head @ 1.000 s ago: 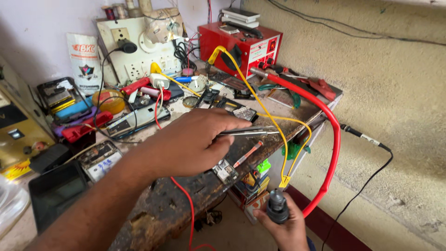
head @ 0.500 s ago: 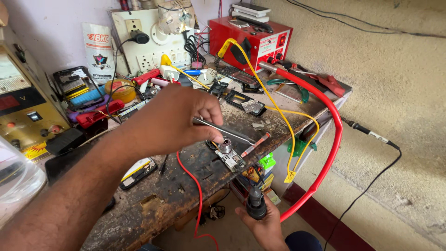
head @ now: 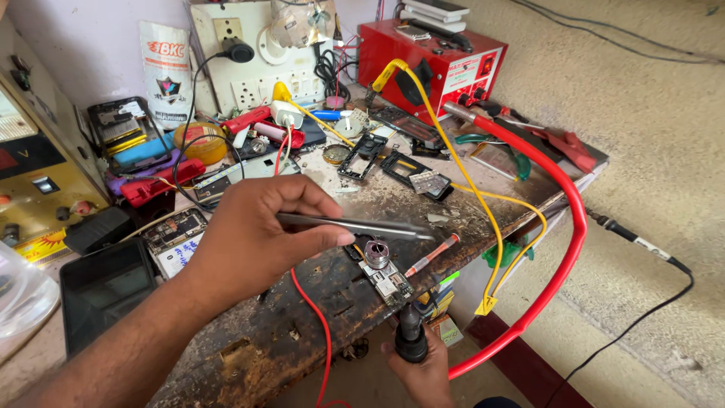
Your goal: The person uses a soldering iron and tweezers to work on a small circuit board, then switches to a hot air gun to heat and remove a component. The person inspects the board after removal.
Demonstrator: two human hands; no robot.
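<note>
My left hand (head: 249,234) pinches a pair of metal tweezers (head: 355,225) held level, their tips just above a small circuit board (head: 387,278) lying near the front edge of the worn wooden bench (head: 249,347). A round metal part sits on the board's near end. My right hand (head: 427,374) grips a black handle (head: 411,336) below the bench edge, pointing up toward the board. A thick red hose (head: 570,242) runs from that handle to the red station box (head: 434,60) at the back.
A small red screwdriver (head: 430,255) lies beside the board. Yellow cable (head: 483,196) and a thin red wire (head: 321,332) cross the bench. Phone frames (head: 362,155), a switch board (head: 257,53), a yellow power supply (head: 30,174) and a dark phone (head: 102,291) crowd the left and back.
The view has shifted closer. My left hand has drawn back to the left, the tweezers staying over the board. My right hand keeps the black handle under the bench edge.
</note>
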